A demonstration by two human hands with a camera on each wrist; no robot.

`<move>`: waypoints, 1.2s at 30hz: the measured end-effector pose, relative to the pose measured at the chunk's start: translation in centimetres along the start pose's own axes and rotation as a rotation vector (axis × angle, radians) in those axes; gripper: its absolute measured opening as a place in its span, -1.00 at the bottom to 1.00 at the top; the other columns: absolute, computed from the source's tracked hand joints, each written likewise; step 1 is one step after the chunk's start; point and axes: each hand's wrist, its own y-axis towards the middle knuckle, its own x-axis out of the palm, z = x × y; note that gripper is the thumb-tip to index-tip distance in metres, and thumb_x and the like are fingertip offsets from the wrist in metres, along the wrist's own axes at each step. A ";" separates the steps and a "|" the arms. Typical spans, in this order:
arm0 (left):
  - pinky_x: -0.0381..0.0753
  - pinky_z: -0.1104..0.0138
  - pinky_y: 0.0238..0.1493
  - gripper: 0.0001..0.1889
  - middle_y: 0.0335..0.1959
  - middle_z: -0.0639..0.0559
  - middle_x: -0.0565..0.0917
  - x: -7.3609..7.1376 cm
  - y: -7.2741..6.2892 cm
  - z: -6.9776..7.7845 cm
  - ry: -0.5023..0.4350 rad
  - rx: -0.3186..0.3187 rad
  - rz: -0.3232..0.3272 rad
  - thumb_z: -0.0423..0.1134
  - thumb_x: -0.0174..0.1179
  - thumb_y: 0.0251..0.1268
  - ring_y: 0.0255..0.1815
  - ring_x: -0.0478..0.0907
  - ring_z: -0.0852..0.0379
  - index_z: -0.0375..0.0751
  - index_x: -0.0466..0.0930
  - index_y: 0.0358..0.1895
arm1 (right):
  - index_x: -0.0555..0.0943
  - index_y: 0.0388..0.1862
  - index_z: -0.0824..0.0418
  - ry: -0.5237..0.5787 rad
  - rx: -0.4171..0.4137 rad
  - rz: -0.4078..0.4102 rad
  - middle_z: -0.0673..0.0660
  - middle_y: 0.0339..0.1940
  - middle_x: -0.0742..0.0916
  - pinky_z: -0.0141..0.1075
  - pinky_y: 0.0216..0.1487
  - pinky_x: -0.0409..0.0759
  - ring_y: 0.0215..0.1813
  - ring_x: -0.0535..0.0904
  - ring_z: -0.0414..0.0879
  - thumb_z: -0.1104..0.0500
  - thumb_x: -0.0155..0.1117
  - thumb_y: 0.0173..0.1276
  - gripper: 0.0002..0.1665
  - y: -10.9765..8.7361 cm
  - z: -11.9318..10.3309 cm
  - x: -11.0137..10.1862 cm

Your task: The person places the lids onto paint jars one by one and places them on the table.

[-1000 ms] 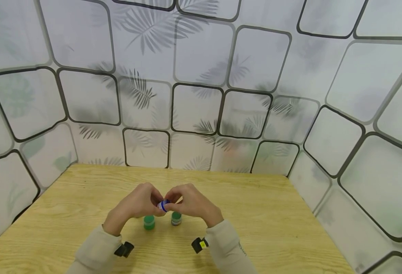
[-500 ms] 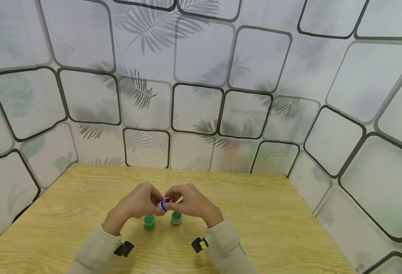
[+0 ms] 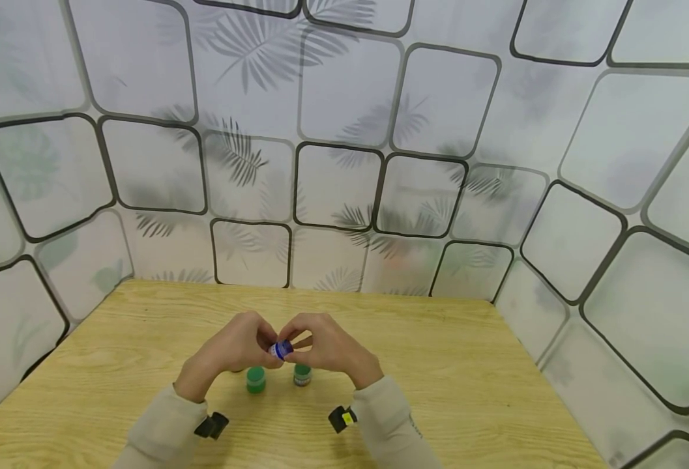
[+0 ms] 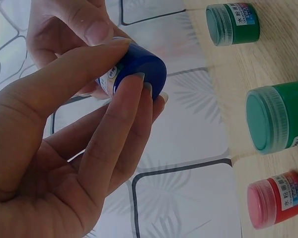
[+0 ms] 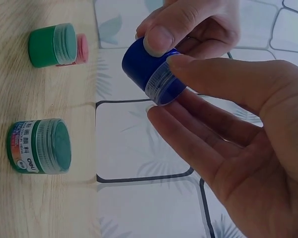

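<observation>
A small blue paint jar (image 3: 282, 350) with a clear ribbed lid (image 5: 161, 84) is held tilted above the table, between both hands. The left hand (image 3: 235, 342) grips its blue body, thumb on one side and fingertips on the other, as the left wrist view shows. At the lid end, the right hand (image 3: 332, 345) pinches the jar, its thumb on the lid's edge and a fingertip at the opposite side. Part of the white label (image 4: 109, 79) shows between the left fingers.
Two green paint jars (image 3: 255, 380) (image 3: 302, 374) stand lidded on the wooden table (image 3: 438, 391), below the hands. A red paint jar (image 4: 283, 198) stands near them, mostly hidden by the left hand in the head view. Patterned curtain (image 3: 338, 182) surrounds the table's far side.
The right fingers have shifted their hold around the lid, and more of the blue jar shows between the hands. The left hand and the standing jars stay nearly where they were.
</observation>
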 end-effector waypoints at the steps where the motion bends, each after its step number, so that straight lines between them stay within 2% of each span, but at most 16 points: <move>1: 0.69 0.35 -0.35 -0.84 -0.43 0.02 0.81 0.0 0.0 0.0 0.001 0.000 0.001 -0.35 0.54 0.03 -0.45 0.70 0.21 -0.26 0.83 -0.28 | 0.69 0.04 0.27 -0.001 -0.002 0.000 0.21 0.02 0.76 -0.46 0.03 0.69 0.07 0.74 -0.02 0.38 0.42 0.33 -0.70 0.0 0.0 0.0; 8: 0.69 0.37 -0.35 -0.82 -0.42 0.02 0.81 0.0 0.0 -0.1 -0.002 0.005 -0.005 -0.34 0.54 0.04 -0.44 0.70 0.21 -0.27 0.83 -0.26 | 0.71 0.02 0.28 0.003 0.016 -0.003 0.22 0.00 0.78 -0.49 -0.03 0.69 0.01 0.76 -0.03 0.37 0.40 0.36 -0.74 0.0 -0.1 0.1; 19: 0.68 0.37 -0.36 -0.88 -0.45 0.04 0.81 0.0 0.0 0.0 0.016 0.030 -0.008 -0.35 0.52 0.05 -0.46 0.68 0.23 -0.22 0.84 -0.31 | 0.75 -0.02 0.21 -0.007 0.060 -0.008 0.15 -0.09 0.83 -0.50 -0.08 0.69 -0.12 0.76 -0.24 0.23 0.38 0.43 -0.81 0.0 -0.1 0.0; 25: 0.68 0.37 -0.36 -0.88 -0.44 0.04 0.81 0.1 -0.1 0.0 0.009 0.034 -0.010 -0.35 0.52 0.05 -0.46 0.68 0.23 -0.22 0.84 -0.31 | 0.74 0.00 0.22 -0.018 0.060 -0.011 0.15 -0.08 0.83 -0.49 -0.09 0.69 -0.11 0.77 -0.22 0.23 0.38 0.43 -0.80 0.0 -0.1 0.0; 31: 0.68 0.37 -0.36 -0.88 -0.45 0.04 0.81 0.1 0.1 -0.1 0.017 0.027 -0.004 -0.33 0.52 0.05 -0.46 0.69 0.23 -0.23 0.83 -0.32 | 0.68 0.14 0.25 -0.052 0.061 -0.001 0.17 0.06 0.79 -0.50 -0.11 0.69 0.00 0.76 -0.09 0.26 0.39 0.41 -0.66 0.0 -0.1 -0.1; 36: 0.67 0.36 -0.38 -0.88 -0.47 0.03 0.80 0.0 0.1 -0.1 0.014 0.025 -0.002 -0.35 0.53 0.03 -0.48 0.68 0.22 -0.24 0.83 -0.33 | 0.68 0.12 0.23 -0.037 0.037 0.000 0.16 0.06 0.77 -0.49 -0.05 0.69 0.07 0.74 -0.04 0.31 0.42 0.37 -0.65 0.0 0.0 -0.1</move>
